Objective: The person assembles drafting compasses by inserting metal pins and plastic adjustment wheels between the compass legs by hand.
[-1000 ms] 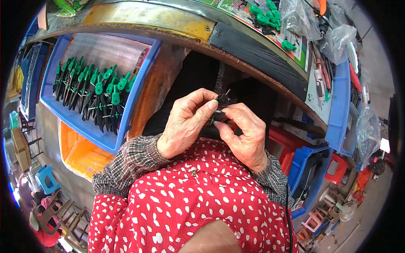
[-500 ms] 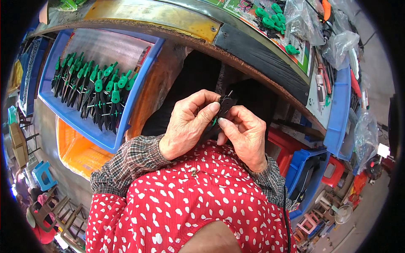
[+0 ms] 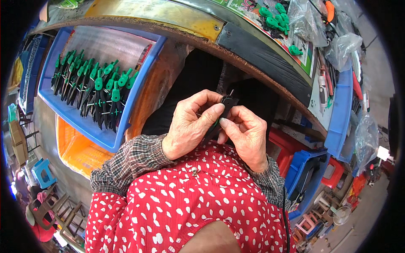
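Observation:
Close in front of my body, both hands hold one black plastic part [image 3: 229, 103], with a thin metal pin sticking up from its top end. My left hand [image 3: 192, 122] pinches it near the top between thumb and forefinger. On the other side, my right hand [image 3: 244, 133] is closed on it a little lower, thumb against its edge. A small bit of green shows between the two thumbs. The rest of the part runs down behind my fingers and is mostly hidden. Similar black pieces with green ends [image 3: 99, 80] stand in rows in a blue tray [image 3: 76, 118] to the left.
The worn workbench edge [image 3: 168, 29] curves across in front. Several green plastic pieces [image 3: 280, 20] and clear plastic bags [image 3: 306, 25] lie on its right part. An orange crate [image 3: 80, 152] sits below the tray; a blue bin [image 3: 303, 181] and red stool [image 3: 333, 175] stand right.
The hands stay almost in place. The black part has tilted slightly, and more of its top end with the pin shows above my left thumb.

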The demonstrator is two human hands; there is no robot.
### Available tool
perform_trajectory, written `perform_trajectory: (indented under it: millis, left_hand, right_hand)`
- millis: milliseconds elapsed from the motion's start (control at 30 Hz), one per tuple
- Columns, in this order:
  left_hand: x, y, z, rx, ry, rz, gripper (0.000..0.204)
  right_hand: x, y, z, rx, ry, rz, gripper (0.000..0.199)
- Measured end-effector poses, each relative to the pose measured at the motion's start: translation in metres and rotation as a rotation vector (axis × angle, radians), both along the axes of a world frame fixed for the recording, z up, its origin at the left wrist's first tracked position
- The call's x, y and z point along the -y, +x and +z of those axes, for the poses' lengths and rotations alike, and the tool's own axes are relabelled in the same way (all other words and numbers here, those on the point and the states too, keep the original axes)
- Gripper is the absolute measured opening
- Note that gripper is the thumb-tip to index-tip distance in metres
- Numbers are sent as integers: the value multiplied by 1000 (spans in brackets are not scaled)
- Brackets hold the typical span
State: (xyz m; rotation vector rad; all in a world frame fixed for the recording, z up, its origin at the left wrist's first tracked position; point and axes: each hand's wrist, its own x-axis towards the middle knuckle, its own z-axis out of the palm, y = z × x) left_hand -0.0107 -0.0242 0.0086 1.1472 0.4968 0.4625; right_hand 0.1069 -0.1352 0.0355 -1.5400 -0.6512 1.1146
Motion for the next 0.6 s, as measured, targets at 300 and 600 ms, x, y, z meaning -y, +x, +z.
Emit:
perform_trajectory:
  millis: [300,600]
  left_hand:
    - [1,-1,-4,19,-105,30,15]
    - [1,-3,-6,-2,-111,32,15]
  right_hand:
    - [-1,-1,-1,-25,-17,11,8]
    - [-1,-5,-1,24,7,6,8]
